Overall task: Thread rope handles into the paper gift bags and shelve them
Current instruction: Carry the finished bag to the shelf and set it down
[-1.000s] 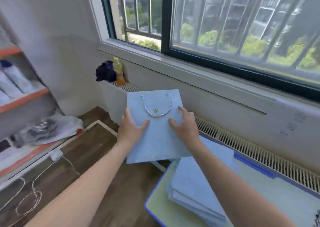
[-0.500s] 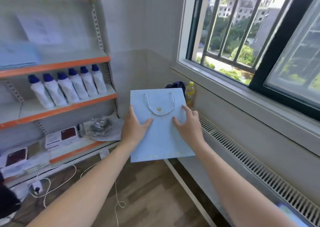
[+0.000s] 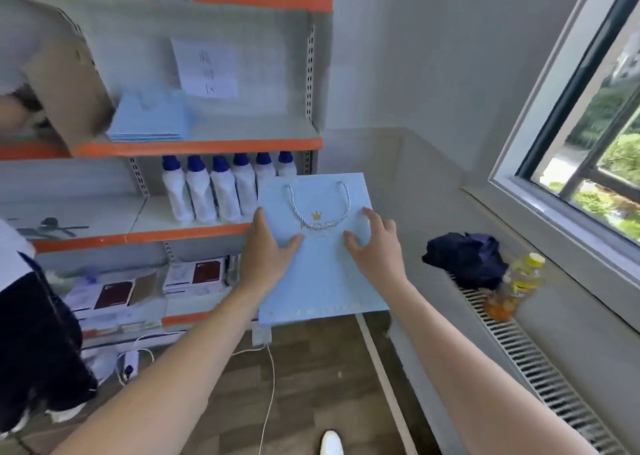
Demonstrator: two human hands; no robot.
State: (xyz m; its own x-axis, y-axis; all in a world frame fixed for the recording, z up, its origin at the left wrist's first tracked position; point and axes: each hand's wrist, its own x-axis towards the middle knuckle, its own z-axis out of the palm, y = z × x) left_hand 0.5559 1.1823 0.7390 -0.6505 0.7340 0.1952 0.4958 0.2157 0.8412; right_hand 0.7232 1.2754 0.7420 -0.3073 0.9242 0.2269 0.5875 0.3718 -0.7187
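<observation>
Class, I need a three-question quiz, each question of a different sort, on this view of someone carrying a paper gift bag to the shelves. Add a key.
1. True or false: the rope handle is already threaded into the blue gift bag.
2. Which hands hold the bag? A) left only B) right only C) both
3. Fill in: a stack of blue bags lies on the shelf directly ___ the row of white bottles.

Key
1. True; it loops over the bag's face.
2. C; the left hand and right hand grip opposite sides, thumbs on the front.
3. above
</observation>
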